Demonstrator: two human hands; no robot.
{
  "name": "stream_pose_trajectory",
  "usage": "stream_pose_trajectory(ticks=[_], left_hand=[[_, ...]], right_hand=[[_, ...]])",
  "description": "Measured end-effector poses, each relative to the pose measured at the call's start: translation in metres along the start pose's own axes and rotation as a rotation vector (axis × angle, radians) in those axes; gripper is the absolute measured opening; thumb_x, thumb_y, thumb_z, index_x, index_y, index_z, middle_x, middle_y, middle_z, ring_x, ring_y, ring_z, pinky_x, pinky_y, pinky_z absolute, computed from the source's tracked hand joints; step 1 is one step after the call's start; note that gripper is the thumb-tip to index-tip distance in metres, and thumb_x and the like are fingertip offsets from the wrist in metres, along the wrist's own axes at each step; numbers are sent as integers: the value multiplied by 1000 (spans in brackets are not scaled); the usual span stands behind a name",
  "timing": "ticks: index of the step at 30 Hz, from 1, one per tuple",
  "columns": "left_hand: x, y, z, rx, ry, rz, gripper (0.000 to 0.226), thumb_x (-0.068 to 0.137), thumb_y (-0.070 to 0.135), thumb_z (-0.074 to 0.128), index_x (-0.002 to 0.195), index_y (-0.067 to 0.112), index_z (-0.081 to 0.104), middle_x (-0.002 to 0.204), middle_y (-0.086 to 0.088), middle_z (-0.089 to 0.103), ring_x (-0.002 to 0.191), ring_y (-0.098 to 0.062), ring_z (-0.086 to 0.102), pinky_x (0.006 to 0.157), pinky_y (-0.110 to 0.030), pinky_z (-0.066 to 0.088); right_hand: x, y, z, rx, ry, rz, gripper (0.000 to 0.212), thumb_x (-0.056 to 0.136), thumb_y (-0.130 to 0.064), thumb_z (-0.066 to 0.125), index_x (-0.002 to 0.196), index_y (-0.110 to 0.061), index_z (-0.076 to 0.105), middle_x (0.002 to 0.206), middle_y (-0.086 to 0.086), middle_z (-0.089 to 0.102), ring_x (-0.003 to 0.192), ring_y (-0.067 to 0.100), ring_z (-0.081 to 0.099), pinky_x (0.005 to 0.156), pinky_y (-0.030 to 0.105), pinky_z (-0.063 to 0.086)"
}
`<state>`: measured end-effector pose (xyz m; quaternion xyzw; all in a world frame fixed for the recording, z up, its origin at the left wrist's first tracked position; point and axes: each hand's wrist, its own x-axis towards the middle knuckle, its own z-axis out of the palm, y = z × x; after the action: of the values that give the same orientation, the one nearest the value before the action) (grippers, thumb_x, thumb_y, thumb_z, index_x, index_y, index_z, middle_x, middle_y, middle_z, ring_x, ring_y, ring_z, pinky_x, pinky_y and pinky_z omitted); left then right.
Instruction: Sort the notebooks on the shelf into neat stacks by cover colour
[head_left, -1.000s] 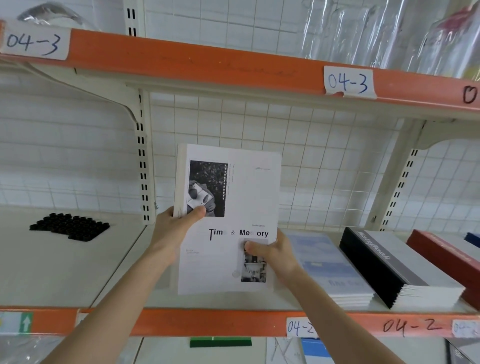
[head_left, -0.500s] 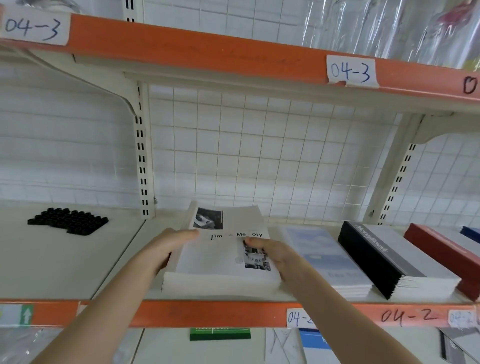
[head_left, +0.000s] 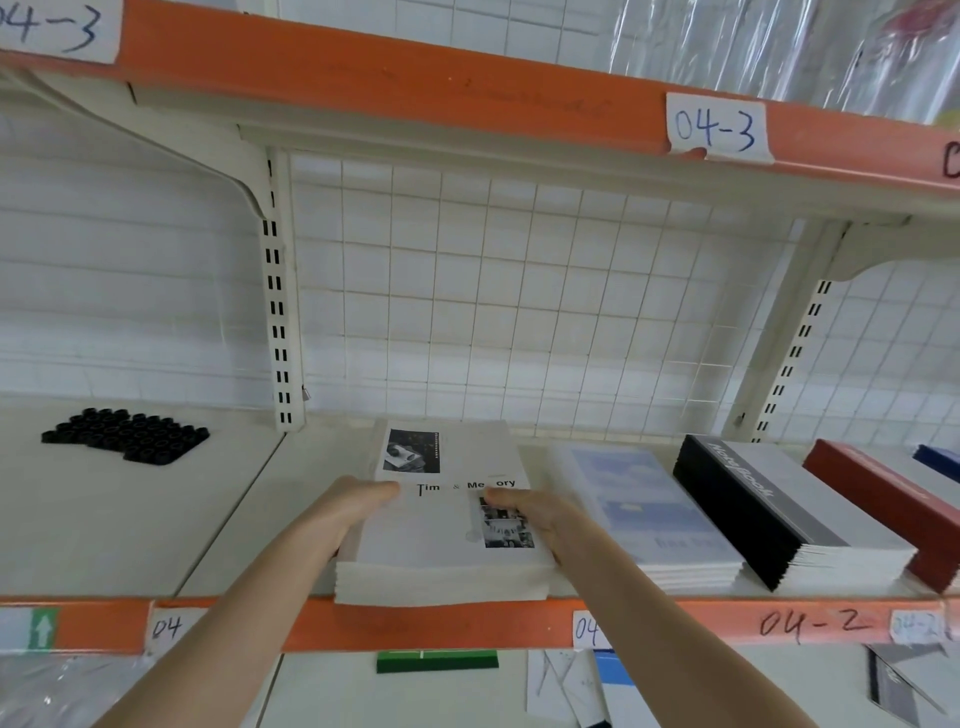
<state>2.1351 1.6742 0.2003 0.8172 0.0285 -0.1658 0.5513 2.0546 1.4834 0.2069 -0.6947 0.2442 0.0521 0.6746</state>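
Observation:
A stack of white "Time & Memory" notebooks (head_left: 447, 540) lies flat on the shelf board (head_left: 234, 525), its front edge at the orange lip. My left hand (head_left: 348, 512) grips the stack's left side, thumb on the top cover. My right hand (head_left: 540, 519) grips the right side, thumb on the cover by the lower photo. To the right lie a light blue stack (head_left: 649, 514), a black-spined stack (head_left: 769, 519), a red stack (head_left: 893, 504) and a dark blue one (head_left: 940, 460) at the frame edge.
A black ridged mat (head_left: 127, 434) lies on the left bay. An upright slotted post (head_left: 278, 312) divides the bays. The upper shelf's orange edge (head_left: 415, 88) hangs overhead. A wire grid backs the shelf. A green item (head_left: 436, 661) and papers lie on the shelf below.
The white stack, held upright facing me a second ago, has been laid flat on the shelf. Both hands stayed on its sides and came down with it.

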Motion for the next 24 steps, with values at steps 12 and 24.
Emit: stream_pose_trajectory(ticks=[12,24], left_hand=[[11,-1,-4,22,3,-10,18,85,12,65,94,-3,60,98,-20,60,88,-30,59,81,-32,46],[11,-1,3,73,37,45,26,88,12,60,65,10,48,67,-3,49,71,-22,52,53,-19,33]], right_hand=[[15,1,5,-9,82,-33,18,75,-12,76,86,-3,66,76,9,66,50,12,64,45,19,49],[24,-4,3,-511,189,-81,45,73,-41,74,100,-6,68,100,9,70,95,23,66,86,33,54]])
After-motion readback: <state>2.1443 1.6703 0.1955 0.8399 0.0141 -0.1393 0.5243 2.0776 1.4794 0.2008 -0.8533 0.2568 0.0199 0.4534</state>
